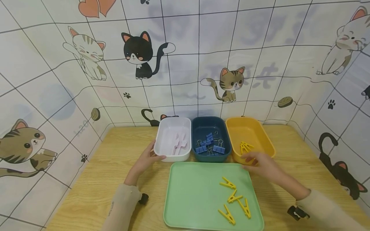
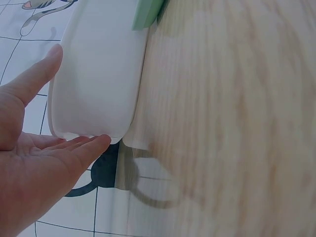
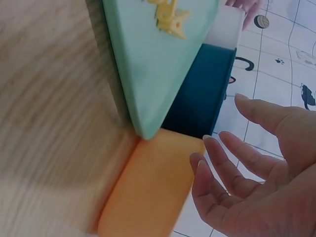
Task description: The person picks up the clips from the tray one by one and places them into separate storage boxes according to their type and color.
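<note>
My left hand (image 1: 146, 159) rests against the near left corner of a white bin (image 1: 172, 158); in the left wrist view the thumb lies along one side and the straight fingers touch another. Pale clips lie in this bin. My right hand (image 1: 264, 165) hovers by the front of a yellow bin (image 1: 261, 134), its fingers loosely bent and nothing between them in the right wrist view. Inside that bin sit several yellow clothespins (image 1: 245, 147). More yellow clothespins (image 1: 227, 214) are scattered over the right half of a green tray (image 1: 192, 195).
A dark blue bin (image 1: 206, 123) holding blue binder clips (image 1: 218, 149) stands between the white and yellow ones. All three bins line up behind the tray on a wooden table (image 1: 95, 192). A cat-printed tiled wall covering (image 1: 185, 64) rises behind and at both sides.
</note>
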The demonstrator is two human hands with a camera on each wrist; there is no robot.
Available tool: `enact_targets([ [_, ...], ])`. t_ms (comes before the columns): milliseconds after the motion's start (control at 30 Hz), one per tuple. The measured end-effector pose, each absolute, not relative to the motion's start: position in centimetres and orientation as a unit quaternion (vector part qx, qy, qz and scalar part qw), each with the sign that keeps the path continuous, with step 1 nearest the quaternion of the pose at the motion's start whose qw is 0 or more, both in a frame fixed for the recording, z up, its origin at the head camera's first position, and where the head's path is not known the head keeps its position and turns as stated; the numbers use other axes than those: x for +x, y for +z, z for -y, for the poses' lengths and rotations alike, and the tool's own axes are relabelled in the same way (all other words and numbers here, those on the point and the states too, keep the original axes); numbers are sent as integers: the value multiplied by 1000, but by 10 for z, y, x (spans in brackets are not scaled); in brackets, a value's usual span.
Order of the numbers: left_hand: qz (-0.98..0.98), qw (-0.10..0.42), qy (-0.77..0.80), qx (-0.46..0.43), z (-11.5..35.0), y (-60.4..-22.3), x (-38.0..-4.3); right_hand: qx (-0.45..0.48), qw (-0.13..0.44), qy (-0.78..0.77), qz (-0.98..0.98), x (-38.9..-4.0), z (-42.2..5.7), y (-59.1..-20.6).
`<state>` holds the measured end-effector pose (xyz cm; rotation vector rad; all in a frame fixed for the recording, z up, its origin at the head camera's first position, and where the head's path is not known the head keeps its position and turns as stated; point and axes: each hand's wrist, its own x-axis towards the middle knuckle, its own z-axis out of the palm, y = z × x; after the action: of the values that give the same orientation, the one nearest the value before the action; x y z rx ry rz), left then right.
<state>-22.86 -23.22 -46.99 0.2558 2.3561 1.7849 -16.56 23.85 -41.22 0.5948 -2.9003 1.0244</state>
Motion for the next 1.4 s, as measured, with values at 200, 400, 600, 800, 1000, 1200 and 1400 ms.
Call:
enact_targets([
  [200, -794, 89, 595, 86, 232, -469, -228, 184, -16, 331, 925, -160, -228, -422],
  [400, -797, 89, 592, 83, 232, -469, -228, 194, -30, 327, 924, -157, -222, -429],
  [600, -797, 88, 591, 83, 232, -469, -228, 216, -32, 341, 914, -156, -217, -439],
  [800, -799, 87, 589, 83, 232, -470, -228, 225, -42, 350, 908, -152, -213, -446],
  [1000, -797, 85, 591, 90, 232, -470, -229, 214, -61, 352, 909, -149, -209, -451],
  [1200, -800, 84, 588, 88, 232, -470, -229, 223, -72, 349, 907, -149, -205, -459],
  [1400, -801, 84, 587, 83, 232, -471, -229, 215, -86, 353, 906, -148, -201, -463],
])
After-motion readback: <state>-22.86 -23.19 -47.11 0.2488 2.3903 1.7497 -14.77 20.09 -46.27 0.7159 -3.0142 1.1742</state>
